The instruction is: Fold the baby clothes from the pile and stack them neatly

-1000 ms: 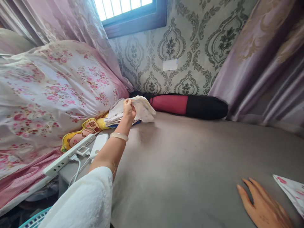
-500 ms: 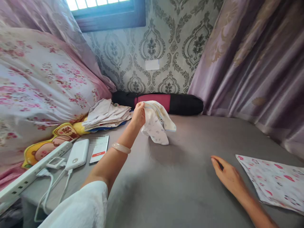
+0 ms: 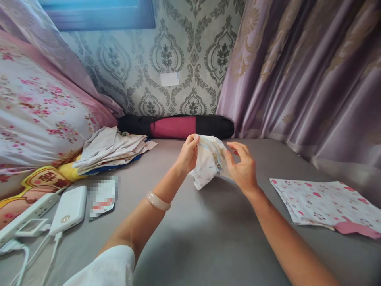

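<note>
My left hand (image 3: 189, 153) pinches the upper left corner of a small white cloth (image 3: 206, 161) with a faint print and light blue edging. Crumpled, the cloth hangs in the air above the grey bed sheet. Beside its right edge is my right hand (image 3: 242, 165), thumb and fingers apart. Whether the right thumb touches the cloth I cannot tell. Off to the right lies a flat folded white cloth with pink hearts (image 3: 321, 202), a pink piece showing at its near edge.
At left, a pile of folded clothes (image 3: 110, 149) lies by a floral covering (image 3: 44, 103). Nearer are a phone (image 3: 104, 196), a white power bank (image 3: 68, 208), a power strip (image 3: 41, 210) and cables. A black and maroon roll (image 3: 175, 126) lies along the wall; curtains (image 3: 282, 79) hang right.
My right hand has come up from the sheet to the right side of the white cloth. My left hand still holds the cloth, and the view has turned rightward.
</note>
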Action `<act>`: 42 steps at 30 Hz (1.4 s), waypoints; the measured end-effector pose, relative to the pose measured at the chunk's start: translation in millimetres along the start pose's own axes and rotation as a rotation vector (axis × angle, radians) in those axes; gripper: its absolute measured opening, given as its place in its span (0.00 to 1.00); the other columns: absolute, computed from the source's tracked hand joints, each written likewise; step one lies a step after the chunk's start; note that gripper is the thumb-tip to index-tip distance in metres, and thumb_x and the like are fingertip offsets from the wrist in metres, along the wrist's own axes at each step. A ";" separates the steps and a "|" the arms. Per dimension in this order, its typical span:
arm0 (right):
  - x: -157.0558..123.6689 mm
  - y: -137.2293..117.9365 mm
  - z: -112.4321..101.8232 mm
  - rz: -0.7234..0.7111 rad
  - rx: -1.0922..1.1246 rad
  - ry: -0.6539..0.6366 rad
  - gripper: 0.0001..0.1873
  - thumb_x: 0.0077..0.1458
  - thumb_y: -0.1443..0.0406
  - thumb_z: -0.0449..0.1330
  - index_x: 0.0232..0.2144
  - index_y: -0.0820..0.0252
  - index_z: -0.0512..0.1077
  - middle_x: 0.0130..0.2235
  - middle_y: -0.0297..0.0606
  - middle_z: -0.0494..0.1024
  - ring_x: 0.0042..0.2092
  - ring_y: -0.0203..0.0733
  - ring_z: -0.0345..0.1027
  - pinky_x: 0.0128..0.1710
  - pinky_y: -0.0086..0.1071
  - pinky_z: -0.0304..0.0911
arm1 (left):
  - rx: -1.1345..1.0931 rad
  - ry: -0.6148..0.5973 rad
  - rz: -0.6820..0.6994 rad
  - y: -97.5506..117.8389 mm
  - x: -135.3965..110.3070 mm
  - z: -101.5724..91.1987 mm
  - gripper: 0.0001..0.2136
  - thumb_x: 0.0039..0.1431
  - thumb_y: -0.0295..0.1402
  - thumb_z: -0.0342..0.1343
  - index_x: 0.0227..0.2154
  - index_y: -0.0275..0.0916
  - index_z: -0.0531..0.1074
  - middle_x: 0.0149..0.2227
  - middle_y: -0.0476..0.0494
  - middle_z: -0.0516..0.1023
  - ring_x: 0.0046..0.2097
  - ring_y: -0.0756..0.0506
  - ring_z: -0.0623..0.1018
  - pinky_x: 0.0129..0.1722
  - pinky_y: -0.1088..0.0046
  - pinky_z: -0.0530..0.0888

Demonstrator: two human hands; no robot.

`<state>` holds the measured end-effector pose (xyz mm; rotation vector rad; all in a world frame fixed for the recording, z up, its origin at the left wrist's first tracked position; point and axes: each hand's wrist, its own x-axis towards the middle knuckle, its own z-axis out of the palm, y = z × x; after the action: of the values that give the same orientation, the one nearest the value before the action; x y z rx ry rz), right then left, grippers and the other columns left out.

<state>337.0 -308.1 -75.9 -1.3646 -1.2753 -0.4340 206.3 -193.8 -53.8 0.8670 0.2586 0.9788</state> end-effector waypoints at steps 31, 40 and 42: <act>13.3 -2.2 -5.0 0.208 -0.111 -0.127 0.15 0.56 0.56 0.56 0.33 0.60 0.77 0.35 0.41 0.81 0.36 0.44 0.72 0.40 0.35 0.65 | 0.781 0.309 0.023 -79.5 -63.5 -30.4 0.12 0.45 0.38 0.64 0.26 0.39 0.67 0.25 0.51 0.72 0.28 0.51 0.70 0.27 0.76 0.64; 15.0 3.1 -39.5 0.255 -0.023 -0.237 0.15 0.54 0.55 0.59 0.33 0.61 0.77 0.34 0.38 0.80 0.35 0.43 0.72 0.36 0.34 0.64 | 0.416 0.276 -0.242 -63.5 -62.9 -13.6 0.11 0.38 0.34 0.66 0.25 0.37 0.71 0.19 0.53 0.68 0.21 0.54 0.66 0.21 0.78 0.61; 15.1 -2.3 -46.2 0.262 -0.020 -0.271 0.15 0.53 0.55 0.59 0.33 0.60 0.77 0.34 0.37 0.80 0.36 0.43 0.72 0.36 0.34 0.63 | 0.394 0.288 -0.271 -63.9 -60.5 -13.0 0.12 0.36 0.35 0.67 0.23 0.38 0.70 0.18 0.55 0.65 0.20 0.54 0.64 0.21 0.79 0.61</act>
<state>359.1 -342.6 -49.6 -1.6226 -1.2871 -0.0824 204.7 -252.9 -120.3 1.0137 0.8155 0.8068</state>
